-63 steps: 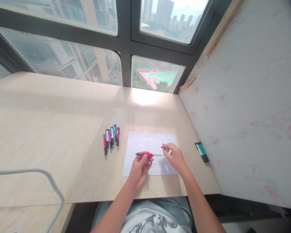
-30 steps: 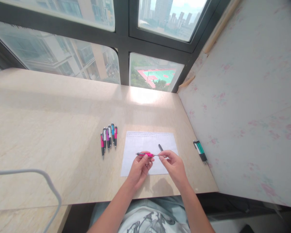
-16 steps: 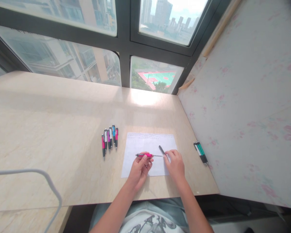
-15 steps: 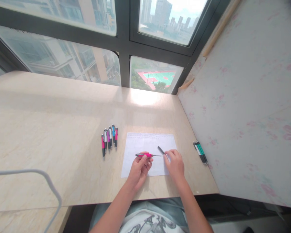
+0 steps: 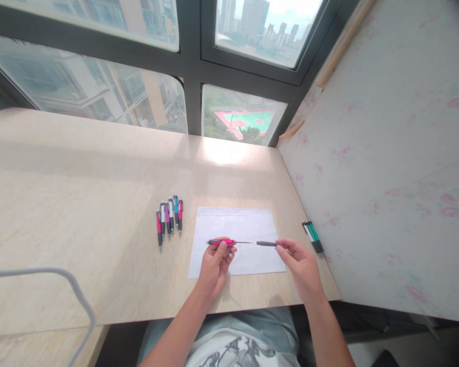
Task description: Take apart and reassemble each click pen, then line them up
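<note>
My left hand pinches a pink pen body held level over a white sheet of paper; a thin refill sticks out of its right end. My right hand pinches a dark grip section of the pen, in line with the refill tip and just apart from it. Both hands hover just above the paper near the desk's front edge.
Several pens in pink, white, purple and blue lie in a row left of the paper. A few green and black pens lie by the wall at right. The beige desk ends at windows; a white cable loops at lower left.
My right hand has moved right, turning the dark grip section from tilted to level and in line with the refill. The left hand and pink body have stayed put.
</note>
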Action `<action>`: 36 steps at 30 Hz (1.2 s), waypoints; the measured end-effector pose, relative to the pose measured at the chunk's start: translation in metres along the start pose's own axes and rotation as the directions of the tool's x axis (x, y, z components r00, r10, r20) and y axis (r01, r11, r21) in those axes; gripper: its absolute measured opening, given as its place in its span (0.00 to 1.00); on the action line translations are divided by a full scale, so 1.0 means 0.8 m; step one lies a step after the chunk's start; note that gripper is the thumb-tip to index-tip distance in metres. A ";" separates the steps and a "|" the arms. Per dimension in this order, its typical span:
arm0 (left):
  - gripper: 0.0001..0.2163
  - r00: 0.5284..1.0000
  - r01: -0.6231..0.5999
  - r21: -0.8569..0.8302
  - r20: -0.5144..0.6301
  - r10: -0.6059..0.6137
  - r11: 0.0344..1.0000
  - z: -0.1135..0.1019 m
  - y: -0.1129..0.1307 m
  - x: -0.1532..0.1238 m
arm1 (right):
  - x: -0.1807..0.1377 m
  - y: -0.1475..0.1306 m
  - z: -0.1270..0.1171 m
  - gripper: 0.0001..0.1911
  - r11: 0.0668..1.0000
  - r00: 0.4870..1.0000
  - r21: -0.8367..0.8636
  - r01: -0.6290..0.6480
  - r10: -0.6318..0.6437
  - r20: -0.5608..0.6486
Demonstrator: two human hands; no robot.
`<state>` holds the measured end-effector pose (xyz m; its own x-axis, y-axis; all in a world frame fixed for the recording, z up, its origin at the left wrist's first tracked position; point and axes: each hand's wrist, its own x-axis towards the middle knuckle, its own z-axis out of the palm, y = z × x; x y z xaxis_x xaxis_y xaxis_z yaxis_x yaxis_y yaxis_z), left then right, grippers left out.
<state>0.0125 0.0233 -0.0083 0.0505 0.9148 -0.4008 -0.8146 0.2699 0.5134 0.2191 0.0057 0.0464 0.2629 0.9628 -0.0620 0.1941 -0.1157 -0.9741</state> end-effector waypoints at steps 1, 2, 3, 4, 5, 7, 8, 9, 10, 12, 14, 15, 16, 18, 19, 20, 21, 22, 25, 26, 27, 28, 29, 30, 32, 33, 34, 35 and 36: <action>0.11 1.000 -0.003 0.013 -0.001 0.003 1.000 0.001 0.000 -0.001 | -0.001 -0.003 -0.002 0.14 1.000 1.000 -0.011 0.009 -0.009 0.001; 0.11 1.000 -0.005 0.023 -0.002 0.006 1.000 0.001 0.001 -0.001 | -0.001 -0.005 -0.004 0.14 0.999 1.000 -0.029 0.020 -0.020 0.002; 0.12 1.000 -0.007 0.032 -0.003 0.007 0.999 0.002 0.001 -0.002 | -0.002 -0.005 -0.005 0.14 0.998 1.000 -0.051 0.030 -0.030 0.006; 0.12 1.000 -0.006 0.040 -0.003 0.006 0.999 0.003 0.001 -0.002 | -0.003 -0.005 -0.005 0.14 0.996 0.999 -0.074 0.040 -0.039 0.009; 0.12 1.000 -0.005 0.046 -0.002 0.005 0.999 0.003 0.002 -0.003 | -0.003 -0.005 -0.005 0.14 0.994 0.999 -0.096 0.049 -0.048 0.015; 0.12 1.000 -0.001 0.060 0.006 0.001 0.998 0.003 0.001 -0.003 | -0.004 -0.004 -0.004 0.13 0.989 0.997 -0.133 0.068 -0.065 0.027; 0.12 1.000 -0.001 0.065 0.010 0.000 0.998 0.002 0.001 -0.004 | -0.005 -0.004 -0.003 0.13 0.986 0.997 -0.150 0.079 -0.075 0.033; 0.12 1.000 0.000 0.070 0.015 -0.001 0.998 0.002 0.001 -0.004 | -0.005 -0.004 -0.002 0.13 0.982 0.996 -0.165 0.091 -0.086 0.037; 0.12 1.000 -0.001 0.072 0.018 0.000 0.997 0.001 0.000 -0.004 | -0.006 -0.005 -0.002 0.13 0.978 0.995 -0.182 0.101 -0.095 0.041; 0.12 1.000 -0.001 0.073 0.016 0.000 0.997 0.000 0.000 -0.005 | -0.006 -0.007 -0.001 0.13 0.970 0.993 -0.212 0.120 -0.113 0.046; 0.12 1.000 -0.001 0.073 0.014 0.000 0.997 -0.002 -0.001 -0.005 | -0.007 -0.009 -0.001 0.13 0.964 0.991 -0.231 0.136 -0.128 0.050; 0.12 1.000 -0.001 0.074 0.016 0.000 0.997 -0.003 -0.001 -0.005 | -0.007 -0.010 -0.002 0.12 0.962 0.990 -0.234 0.142 -0.134 0.051; 0.12 1.000 -0.001 0.077 0.019 0.000 0.997 -0.004 -0.001 -0.005 | -0.007 -0.010 -0.003 0.12 0.961 0.989 -0.235 0.146 -0.138 0.051; 0.12 1.000 -0.003 0.082 0.026 0.001 0.997 -0.005 -0.002 -0.005 | -0.007 -0.010 -0.006 0.12 0.961 0.989 -0.233 0.148 -0.140 0.050; 0.12 1.000 -0.005 0.084 0.028 0.003 0.996 -0.005 -0.002 -0.005 | -0.007 -0.010 -0.007 0.12 0.962 0.989 -0.231 0.146 -0.139 0.050; 0.12 1.000 -0.008 0.086 0.030 0.005 0.996 -0.005 -0.002 -0.005 | -0.007 -0.010 -0.008 0.12 0.963 0.989 -0.229 0.144 -0.137 0.048; 0.12 0.999 -0.011 0.087 0.033 0.008 0.996 -0.005 -0.002 -0.005 | -0.007 -0.009 -0.009 0.13 0.963 0.990 -0.228 0.143 -0.136 0.046; 0.12 0.999 -0.012 0.088 0.037 0.009 0.996 -0.005 -0.001 -0.005 | -0.007 -0.009 -0.009 0.13 0.963 0.990 -0.228 0.143 -0.136 0.044; 0.11 0.999 -0.010 0.095 0.047 0.006 0.995 -0.002 -0.001 -0.007 | -0.007 -0.007 -0.008 0.14 0.961 0.990 -0.239 0.141 -0.134 0.045; 0.11 0.999 -0.008 0.098 0.049 0.003 0.995 -0.001 -0.001 -0.007 | -0.008 -0.007 -0.007 0.14 0.959 0.990 -0.245 0.140 -0.131 0.049; 0.11 0.999 -0.006 0.101 0.048 0.001 0.995 -0.001 -0.001 -0.008 | -0.008 -0.006 -0.005 0.13 0.959 0.990 -0.250 0.137 -0.128 0.055; 0.11 0.999 -0.002 0.103 0.047 -0.003 0.995 0.000 -0.001 -0.008 | -0.009 -0.006 -0.003 0.13 0.958 0.990 -0.252 0.135 -0.124 0.059; 0.11 0.999 0.002 0.105 0.047 -0.007 0.994 0.001 -0.001 -0.008 | -0.009 -0.005 -0.001 0.13 0.959 0.990 -0.250 0.135 -0.123 0.063; 0.11 0.999 0.006 0.107 0.050 -0.012 0.994 0.001 -0.001 -0.009 | -0.009 -0.004 0.002 0.13 0.959 0.990 -0.246 0.138 -0.125 0.068; 0.11 0.997 0.018 0.115 0.069 -0.026 0.993 0.002 -0.001 -0.009 | -0.009 -0.004 0.008 0.13 0.959 0.987 -0.239 0.149 -0.132 0.087; 0.10 0.996 0.024 0.123 0.080 -0.034 0.992 0.002 -0.001 -0.009 | -0.009 -0.003 0.012 0.13 0.958 0.986 -0.239 0.157 -0.137 0.100; 0.10 0.995 0.030 0.132 0.092 -0.042 0.991 0.002 -0.001 -0.010 | -0.009 -0.003 0.016 0.13 0.956 0.983 -0.239 0.167 -0.143 0.116; 0.10 0.994 0.035 0.140 0.101 -0.049 0.989 0.002 -0.001 -0.010 | -0.008 -0.003 0.019 0.13 0.955 0.980 -0.238 0.176 -0.149 0.129; 0.10 0.993 0.040 0.147 0.103 -0.055 0.988 0.003 -0.001 -0.010 | -0.008 -0.002 0.023 0.13 0.955 0.979 -0.235 0.182 -0.153 0.137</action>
<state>0.0140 0.0160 -0.0039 0.1547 0.9247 -0.3479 -0.7185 0.3470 0.6028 0.1996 0.0042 0.0445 0.0983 0.9934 0.0587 0.4551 0.0076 -0.8904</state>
